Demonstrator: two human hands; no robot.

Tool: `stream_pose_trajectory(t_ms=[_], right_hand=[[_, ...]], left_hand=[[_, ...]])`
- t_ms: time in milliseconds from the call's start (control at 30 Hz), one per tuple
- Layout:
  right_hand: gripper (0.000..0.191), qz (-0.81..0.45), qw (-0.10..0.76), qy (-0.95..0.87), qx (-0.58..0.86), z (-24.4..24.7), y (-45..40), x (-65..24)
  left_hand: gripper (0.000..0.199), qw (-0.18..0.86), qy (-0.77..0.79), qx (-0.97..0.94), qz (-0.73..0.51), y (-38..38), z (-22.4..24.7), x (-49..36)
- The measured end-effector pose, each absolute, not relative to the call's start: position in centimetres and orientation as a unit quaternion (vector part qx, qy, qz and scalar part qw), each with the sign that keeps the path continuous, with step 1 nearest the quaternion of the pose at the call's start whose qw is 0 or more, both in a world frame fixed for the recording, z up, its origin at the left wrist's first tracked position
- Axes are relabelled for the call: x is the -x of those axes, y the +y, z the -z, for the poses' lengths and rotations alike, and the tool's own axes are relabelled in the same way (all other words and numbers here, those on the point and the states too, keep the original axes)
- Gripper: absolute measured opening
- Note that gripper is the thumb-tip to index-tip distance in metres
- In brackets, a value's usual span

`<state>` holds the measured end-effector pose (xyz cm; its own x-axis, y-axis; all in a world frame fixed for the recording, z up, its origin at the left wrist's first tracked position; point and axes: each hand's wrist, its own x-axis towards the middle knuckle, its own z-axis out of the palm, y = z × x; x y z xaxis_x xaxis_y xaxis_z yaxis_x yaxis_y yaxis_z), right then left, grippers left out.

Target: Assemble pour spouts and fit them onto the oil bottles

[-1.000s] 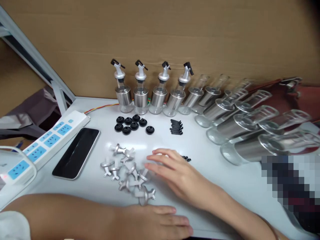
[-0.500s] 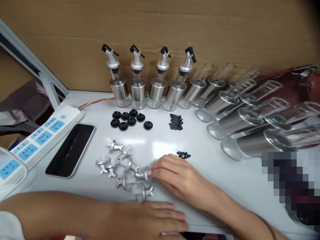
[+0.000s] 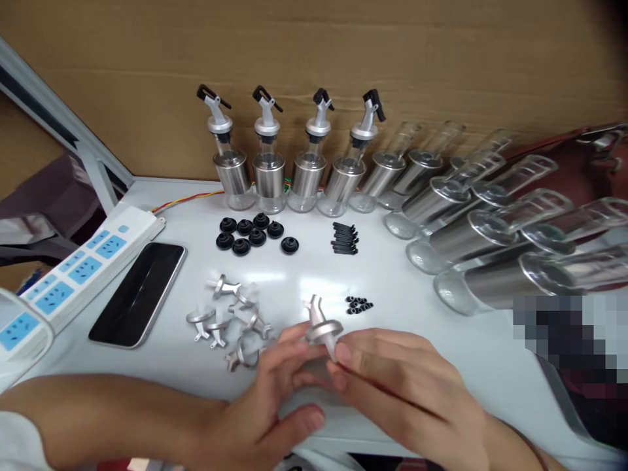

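Note:
In my right hand (image 3: pixel 407 386) is a silver pourer spout (image 3: pixel 321 320), pinched by its pale stem between thumb and fingertips, its forked end pointing up. Close on its left is my left hand (image 3: pixel 284 386), fingers stretched out behind the spout and thumb apart; whether its fingertips touch the spout I cannot tell. More silver pourer spouts (image 3: pixel 240 314) lie loosely to the left, some partly hidden behind the left hand. Small black tips (image 3: pixel 360 305) are grouped just beyond the right hand. Farther back lie black rubber stoppers (image 3: pixel 256 237) and a row of thin black levers (image 3: pixel 345 239).
Glass bottles with metal sleeves (image 3: pixel 305 171), some topped with pourers, line the back along a cardboard wall (image 3: pixel 314 46). Several bottles without pourers (image 3: pixel 490 229) crowd the right. At left are a phone (image 3: pixel 140 294) and a power strip (image 3: pixel 83 268). A pixelated patch covers the lower right.
My right hand has lifted a pourer spout off the table and drawn it nearer. The left hand has risen and turned, coming up beside the spout.

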<state>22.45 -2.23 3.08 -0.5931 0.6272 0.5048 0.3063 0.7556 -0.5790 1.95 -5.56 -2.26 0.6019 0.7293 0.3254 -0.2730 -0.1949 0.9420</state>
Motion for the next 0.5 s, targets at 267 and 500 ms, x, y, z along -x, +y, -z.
stream_pose_trajectory(t_ms=[267,500], right_hand=[[0.023,-0.202,0.38,-0.886,0.171,-2.4,-2.1,-21.0],[0.016,-0.295,0.378,-0.855,0.196,-1.1,-2.1,-20.3]], left_hand=[[0.048,0.661,0.207,-0.571,-0.441,-5.8,2.3,-2.3],[0.036,0.639,0.257,-0.579,-0.436,-5.4,2.3,-2.3]])
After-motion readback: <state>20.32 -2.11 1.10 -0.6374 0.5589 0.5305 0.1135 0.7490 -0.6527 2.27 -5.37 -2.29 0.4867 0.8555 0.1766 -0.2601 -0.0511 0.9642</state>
